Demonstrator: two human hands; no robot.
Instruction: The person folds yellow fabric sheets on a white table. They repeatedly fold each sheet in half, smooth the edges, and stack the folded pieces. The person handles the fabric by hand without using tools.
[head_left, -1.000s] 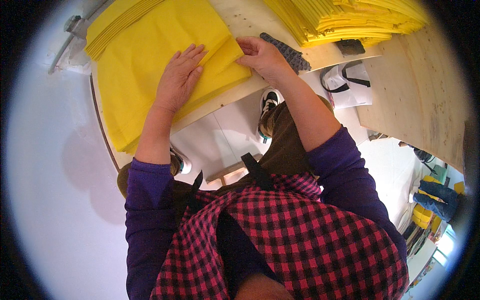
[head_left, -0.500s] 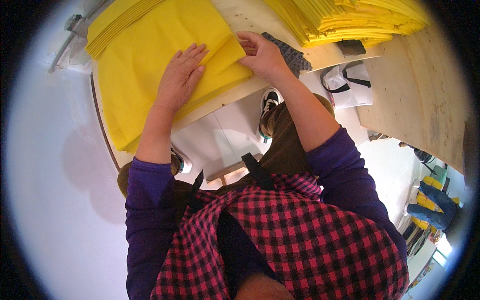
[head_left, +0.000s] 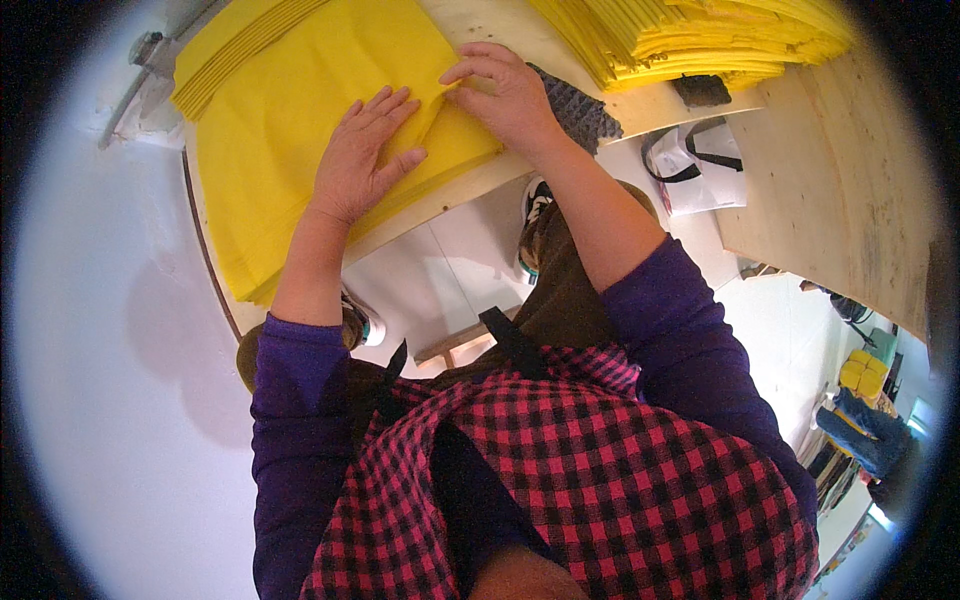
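A large sheet of yellow cloth (head_left: pixel 270 150) lies spread on a wooden table, with layers of the same fabric under it. My left hand (head_left: pixel 365 160) rests flat on it, fingers stretched and the thumb apart. At the cloth's right side, my right hand (head_left: pixel 505 100) has its thumb and forefinger close together at a folded-over edge. A crease runs from those fingertips down between my two hands. The undersides of the right fingers are partly hidden.
A neat row of yellow folds (head_left: pixel 235 60) lies at the far left. Another yellow stack (head_left: pixel 690 45) stands far right, near a dark block (head_left: pixel 703 91) and a grey textured cloth (head_left: pixel 575 108). A white bag (head_left: pixel 700 170) stands below, beside a wooden board (head_left: pixel 840 190). Another person's blue-clad legs (head_left: pixel 865 430) show at right.
My right hand has moved left over the cloth, bringing its right edge inward. My left hand stays in place, its thumb now stretched further out. The person at far right has shifted slightly.
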